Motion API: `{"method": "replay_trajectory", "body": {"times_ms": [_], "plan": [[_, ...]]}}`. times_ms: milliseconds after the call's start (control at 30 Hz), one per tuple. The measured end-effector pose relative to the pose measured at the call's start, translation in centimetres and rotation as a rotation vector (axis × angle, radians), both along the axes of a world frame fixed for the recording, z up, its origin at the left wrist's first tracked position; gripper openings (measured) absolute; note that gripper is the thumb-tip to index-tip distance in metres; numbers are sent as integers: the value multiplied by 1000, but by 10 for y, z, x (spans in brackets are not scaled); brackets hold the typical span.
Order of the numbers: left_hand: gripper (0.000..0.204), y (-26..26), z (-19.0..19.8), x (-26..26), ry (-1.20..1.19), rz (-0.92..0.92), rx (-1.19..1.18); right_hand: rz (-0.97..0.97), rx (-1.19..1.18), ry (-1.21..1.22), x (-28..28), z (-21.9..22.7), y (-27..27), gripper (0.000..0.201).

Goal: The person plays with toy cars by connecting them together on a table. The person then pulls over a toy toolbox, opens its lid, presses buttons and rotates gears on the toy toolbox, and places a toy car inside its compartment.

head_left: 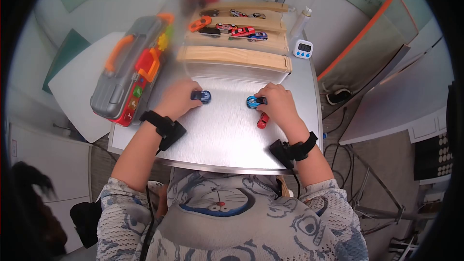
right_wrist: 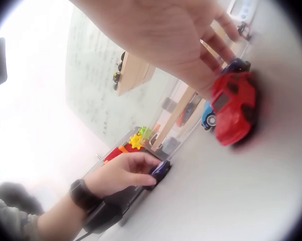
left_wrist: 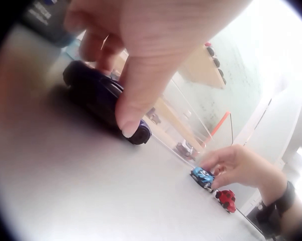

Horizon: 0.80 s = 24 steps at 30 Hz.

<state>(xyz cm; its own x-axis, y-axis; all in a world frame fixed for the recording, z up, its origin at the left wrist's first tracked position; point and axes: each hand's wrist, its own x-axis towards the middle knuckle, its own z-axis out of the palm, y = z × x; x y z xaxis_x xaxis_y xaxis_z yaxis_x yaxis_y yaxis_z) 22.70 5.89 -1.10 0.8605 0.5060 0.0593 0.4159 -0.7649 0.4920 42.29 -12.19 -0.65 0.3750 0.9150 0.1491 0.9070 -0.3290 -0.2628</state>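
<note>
My left hand (head_left: pixel 180 99) pinches a dark blue toy car (head_left: pixel 201 97) at the left of the silver table. In the left wrist view the thumb and fingers grip this dark car (left_wrist: pixel 98 98) by its sides, low over the tabletop. Across from it, my right hand (head_left: pixel 280 102) holds a light blue toy car (head_left: pixel 255 101) with black markings between thumb and fingers. A red toy car (head_left: pixel 263 120) sits just below the right hand. In the right wrist view the red car (right_wrist: pixel 234 108) partly hides the light blue car (right_wrist: pixel 208 116).
A tiered wooden rack (head_left: pixel 234 55) with several toy cars stands behind the hands. To the left is a grey and red toolbox (head_left: pixel 113 77) with orange handles. A white timer (head_left: pixel 303 49) and a white bottle (head_left: pixel 301 21) stand at the back right.
</note>
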Motion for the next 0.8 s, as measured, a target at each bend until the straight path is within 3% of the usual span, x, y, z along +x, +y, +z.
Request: {"method": "replay_trajectory", "body": {"times_ms": [167, 333, 400, 533, 633, 800], "plan": [[31, 20, 0, -32, 4, 57, -30, -85, -92, 109, 18, 2, -15, 25], [31, 13, 1, -37, 39, 77, 18, -44, -67, 161, 21, 0, -20, 30], [34, 9, -3, -34, -4, 31, -1, -25, 101, 490, 17, -2, -21, 40], [47, -8, 0, -21, -149, 7, 12, -17, 164, 469, 10, 0, -19, 49], [44, -19, 14, -17, -207, 26, -96, -26, 168, 347, 12, 1, -22, 52], [38, -20, -6, -18, -163, 52, -31, -38, 3, 416, 19, -5, -19, 39]]}}
